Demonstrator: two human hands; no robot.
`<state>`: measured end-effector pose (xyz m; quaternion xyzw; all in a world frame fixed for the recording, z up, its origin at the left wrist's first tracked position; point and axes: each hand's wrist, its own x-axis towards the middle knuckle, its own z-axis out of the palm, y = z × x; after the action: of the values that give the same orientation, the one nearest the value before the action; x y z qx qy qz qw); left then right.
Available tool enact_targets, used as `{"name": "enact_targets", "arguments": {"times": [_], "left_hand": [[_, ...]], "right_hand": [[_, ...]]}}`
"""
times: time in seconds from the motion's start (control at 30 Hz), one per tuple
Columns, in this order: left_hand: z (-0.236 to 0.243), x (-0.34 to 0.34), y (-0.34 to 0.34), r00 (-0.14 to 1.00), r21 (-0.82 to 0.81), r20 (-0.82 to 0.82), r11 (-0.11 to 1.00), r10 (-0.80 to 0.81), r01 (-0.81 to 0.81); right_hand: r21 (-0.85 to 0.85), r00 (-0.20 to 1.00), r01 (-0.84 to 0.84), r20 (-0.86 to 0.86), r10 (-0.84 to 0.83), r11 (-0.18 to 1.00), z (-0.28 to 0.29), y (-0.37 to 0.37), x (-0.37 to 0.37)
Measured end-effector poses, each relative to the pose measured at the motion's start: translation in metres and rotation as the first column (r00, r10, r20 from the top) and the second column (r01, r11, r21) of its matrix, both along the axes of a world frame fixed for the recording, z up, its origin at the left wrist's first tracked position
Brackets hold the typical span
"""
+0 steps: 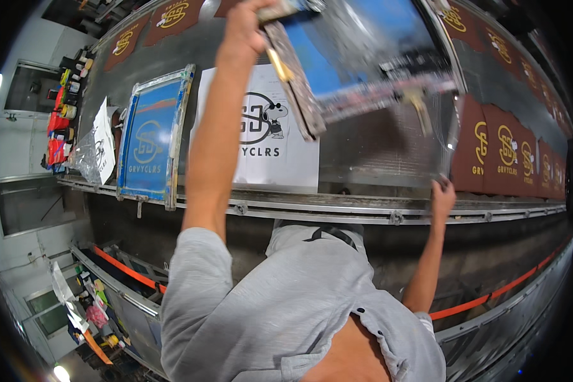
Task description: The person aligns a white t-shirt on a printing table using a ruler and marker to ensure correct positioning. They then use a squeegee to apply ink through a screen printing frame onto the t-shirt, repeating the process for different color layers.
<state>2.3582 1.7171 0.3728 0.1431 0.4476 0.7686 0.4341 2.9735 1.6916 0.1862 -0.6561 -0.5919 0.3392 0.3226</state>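
Note:
My left hand (245,32) is closed on the upper left side of a screen printing frame (369,99). The frame is tilted above the long table, and its blue mesh (356,44) is smeared with dark ink. Part of it runs out of view at the top. My right hand (444,194), slightly blurred, is at the table's near edge, fingers curled at the lower end of a thin glinting strip (453,127); what it grips is unclear. A white sheet (280,169) with a black round logo and cartoon dog lies partly behind my left forearm.
A second blue screen frame (149,137) lies left of the sheet. Maroon printed fabric pieces (468,143) line the table's right and far sides. A metal rail (286,210) runs along the near edge. Bottles and containers (67,111) stand at the left end.

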Motion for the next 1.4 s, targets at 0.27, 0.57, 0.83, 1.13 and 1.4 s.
{"name": "enact_targets", "arguments": {"times": [0.27,0.57,0.83,1.13,1.4], "left_hand": [[0.040,-0.198,-0.082,0.972,0.143,-0.222,0.989,0.072,-0.041],[-0.093,-0.185,-0.218,0.998,-0.189,-0.048,0.981,-0.047,0.037],[-0.210,-0.138,-0.263,0.983,-0.356,0.030,0.917,-0.183,0.182],[-0.239,-0.119,-0.287,0.984,-0.490,0.007,0.857,-0.180,0.160],[-0.208,-0.122,-0.277,0.966,-0.476,-0.166,0.874,-0.197,0.096]], "right_hand": [[-0.021,0.787,-0.170,0.599,0.148,0.985,-0.040,-0.016,-0.147],[-0.200,0.890,-0.224,-0.441,0.117,0.954,0.068,0.012,-0.254],[-0.373,0.919,-0.329,-0.338,0.204,0.868,0.021,-0.008,-0.355],[-0.321,0.956,-0.182,-0.277,0.092,0.929,-0.021,-0.052,-0.341],[-0.287,0.950,-0.204,-0.290,0.119,0.936,-0.027,-0.058,-0.351]]}}
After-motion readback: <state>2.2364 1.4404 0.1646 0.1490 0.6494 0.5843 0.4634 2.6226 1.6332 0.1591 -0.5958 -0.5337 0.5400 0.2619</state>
